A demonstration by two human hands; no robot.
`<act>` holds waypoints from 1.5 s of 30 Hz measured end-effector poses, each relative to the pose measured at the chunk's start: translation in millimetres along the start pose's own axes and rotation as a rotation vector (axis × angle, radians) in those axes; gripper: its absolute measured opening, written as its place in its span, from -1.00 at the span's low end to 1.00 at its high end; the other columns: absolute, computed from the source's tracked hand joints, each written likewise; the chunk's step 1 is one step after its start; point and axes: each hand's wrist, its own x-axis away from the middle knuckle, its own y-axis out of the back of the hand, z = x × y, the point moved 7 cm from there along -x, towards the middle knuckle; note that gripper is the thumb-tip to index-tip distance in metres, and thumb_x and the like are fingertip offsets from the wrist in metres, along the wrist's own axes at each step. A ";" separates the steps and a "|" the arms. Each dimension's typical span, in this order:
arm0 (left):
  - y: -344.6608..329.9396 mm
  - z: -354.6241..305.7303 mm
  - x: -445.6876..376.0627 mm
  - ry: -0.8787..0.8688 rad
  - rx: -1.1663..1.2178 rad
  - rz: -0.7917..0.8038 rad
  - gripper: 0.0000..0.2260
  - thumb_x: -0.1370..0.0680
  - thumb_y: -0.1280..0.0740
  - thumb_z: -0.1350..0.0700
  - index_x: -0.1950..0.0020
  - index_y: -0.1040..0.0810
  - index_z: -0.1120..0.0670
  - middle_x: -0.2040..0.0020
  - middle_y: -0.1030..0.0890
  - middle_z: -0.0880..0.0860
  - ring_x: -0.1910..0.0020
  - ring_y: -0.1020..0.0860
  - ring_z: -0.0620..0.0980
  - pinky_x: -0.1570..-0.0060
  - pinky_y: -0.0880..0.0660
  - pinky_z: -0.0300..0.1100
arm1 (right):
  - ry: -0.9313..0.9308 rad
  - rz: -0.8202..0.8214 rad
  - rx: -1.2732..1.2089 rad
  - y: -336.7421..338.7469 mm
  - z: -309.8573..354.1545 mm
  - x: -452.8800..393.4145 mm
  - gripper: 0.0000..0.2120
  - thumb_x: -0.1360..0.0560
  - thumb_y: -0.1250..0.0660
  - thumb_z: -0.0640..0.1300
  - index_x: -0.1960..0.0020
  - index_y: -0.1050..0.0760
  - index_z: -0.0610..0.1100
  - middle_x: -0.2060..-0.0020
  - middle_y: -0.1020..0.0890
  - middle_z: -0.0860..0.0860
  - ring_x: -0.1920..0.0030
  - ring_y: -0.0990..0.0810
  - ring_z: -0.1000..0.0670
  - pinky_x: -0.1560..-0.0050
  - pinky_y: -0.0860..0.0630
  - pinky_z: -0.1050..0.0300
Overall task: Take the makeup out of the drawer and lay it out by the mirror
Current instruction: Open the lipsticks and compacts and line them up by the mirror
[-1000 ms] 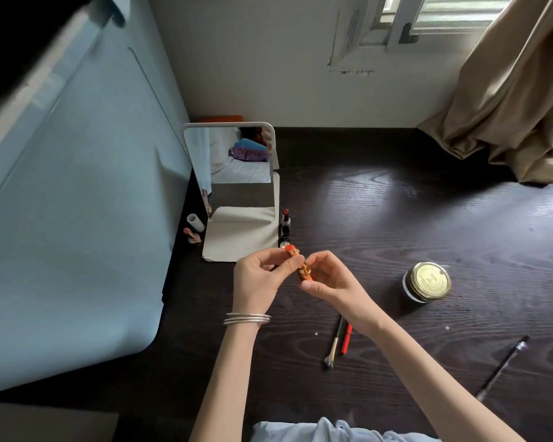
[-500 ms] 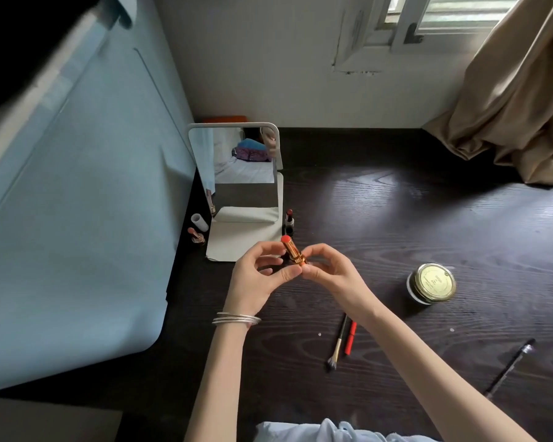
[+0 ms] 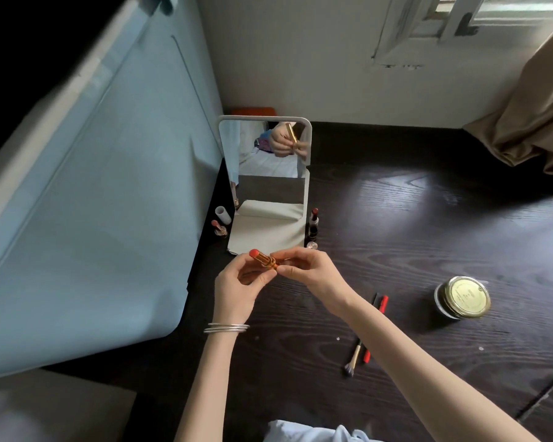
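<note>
**A:** Where are you in the job right now?

**B:** You've got an open orange lipstick [image 3: 264, 259] pinched between both hands, just in front of the mirror [image 3: 268, 173]. Your left hand [image 3: 237, 288] grips the gold tube near its red tip; your right hand [image 3: 310, 272] pinches the base end. I'd judge you're twisting it or checking it before setting it down.

**A:** What's already laid out?

**B:** A dark lipstick [image 3: 313, 223] stands just right of the mirror, another small lipstick [image 3: 218, 228] and a white cap [image 3: 223, 215] just left of it. A brush [image 3: 353, 357] and a red pencil [image 3: 375, 327] lie well to the mirror's right and nearer you, a gold-lidded jar [image 3: 463, 296] further right still.

**A:** And next?

**B:** Probably stand this one upright beside the mirror's base. The tube is narrow, so place it squarely or it may topple into its neighbours. I can't see the drawer.
</note>
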 end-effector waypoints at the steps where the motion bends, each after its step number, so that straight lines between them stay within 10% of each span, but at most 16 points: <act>1: 3.0 4.6 -2.0 0.010 -0.010 -0.011 -0.82 -0.39 -0.48 0.23 0.05 -0.59 0.08 0.13 -0.65 -0.07 0.13 -0.62 -0.24 0.14 -0.50 -0.45 | -0.016 0.008 0.015 -2.4 -1.5 -2.9 -0.78 -0.46 -0.36 -0.34 -0.09 -0.58 -0.19 0.02 -0.66 -0.08 0.04 -0.63 0.10 -0.06 -0.52 0.28; 15: 49.4 91.7 -61.6 0.247 -0.065 -0.612 -0.84 -0.41 -0.44 0.29 0.03 -0.58 0.28 0.07 -0.66 0.23 0.07 -0.63 0.11 0.23 -0.40 -0.48 | -0.095 0.032 -0.033 2.3 -2.0 -25.1 -0.58 -0.40 -0.45 -0.30 -0.19 -0.48 -0.02 -0.18 -0.56 0.10 -0.17 -0.55 0.12 -0.16 -0.52 0.16; 29: 45.1 123.9 -80.3 0.308 -0.117 -0.614 -0.83 -0.41 -0.43 0.31 0.02 -0.57 0.26 0.04 -0.66 0.21 0.01 -0.63 0.13 -0.06 -0.52 -0.08 | -0.115 0.054 -0.036 12.5 -10.7 -14.7 -0.60 -0.40 -0.44 -0.30 -0.19 -0.49 -0.06 -0.16 -0.57 0.12 -0.13 -0.58 0.14 -0.13 -0.52 0.17; 38: 32.2 109.0 -41.5 0.442 0.077 -0.698 -0.66 -0.39 -0.46 0.30 -0.14 -0.50 0.26 -0.10 -0.59 0.18 -0.05 -0.58 0.05 0.07 -0.47 -0.23 | -0.082 -0.016 -0.051 32.6 -9.5 3.4 -0.59 -0.38 -0.45 -0.34 -0.18 -0.50 -0.10 -0.17 -0.58 0.02 -0.14 -0.59 0.07 -0.15 -0.53 0.11; 45: -79.8 29.9 16.6 0.206 0.181 -0.116 -0.82 -0.39 -0.45 0.34 0.07 -0.54 0.18 0.12 -0.60 0.07 0.17 -0.59 -0.13 0.20 -0.49 -0.45 | -0.052 -0.202 -0.090 87.3 -18.3 52.0 -0.57 -0.36 -0.45 -0.33 -0.18 -0.50 -0.10 -0.14 -0.62 -0.02 -0.14 -0.60 0.06 -0.10 -0.54 0.17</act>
